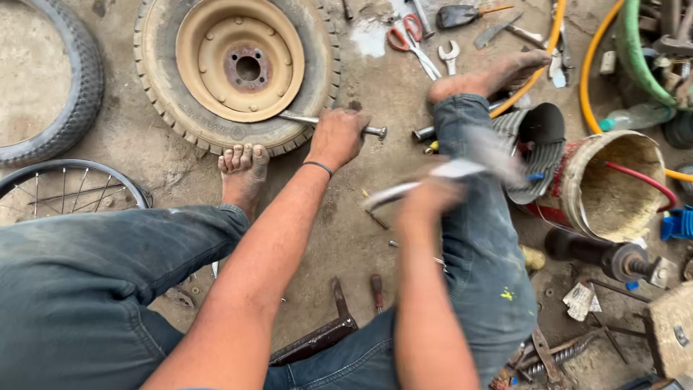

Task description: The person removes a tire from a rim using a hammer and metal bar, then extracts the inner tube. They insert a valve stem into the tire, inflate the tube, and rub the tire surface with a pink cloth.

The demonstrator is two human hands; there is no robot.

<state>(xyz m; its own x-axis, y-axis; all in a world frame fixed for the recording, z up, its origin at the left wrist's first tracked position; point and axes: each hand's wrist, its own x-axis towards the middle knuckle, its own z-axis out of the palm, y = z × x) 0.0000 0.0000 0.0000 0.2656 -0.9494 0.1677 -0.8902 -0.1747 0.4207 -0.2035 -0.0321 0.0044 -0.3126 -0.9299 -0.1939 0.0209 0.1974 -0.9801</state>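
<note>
Head view: left hand has its grip closed round a steel bar whose tip is wedged between the tyre and tan rim — held low for leverage. The bare foot braces beside the tyre's near edge on the concrete floor. Right hand is motion-blurred, fist closed on a second metal tool, raised above the floor — scissors and spanner lie towards the far edge.

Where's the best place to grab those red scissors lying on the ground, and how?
Grab the red scissors by the red loop handles, which lie at the far end, away from the person. The silver blades point back towards the person's leg and look thin and sharp, so leave those alone. Coming down from above on the loops seems easiest, since the scissors lie flat on the dirty floor beside a spanner.
</note>
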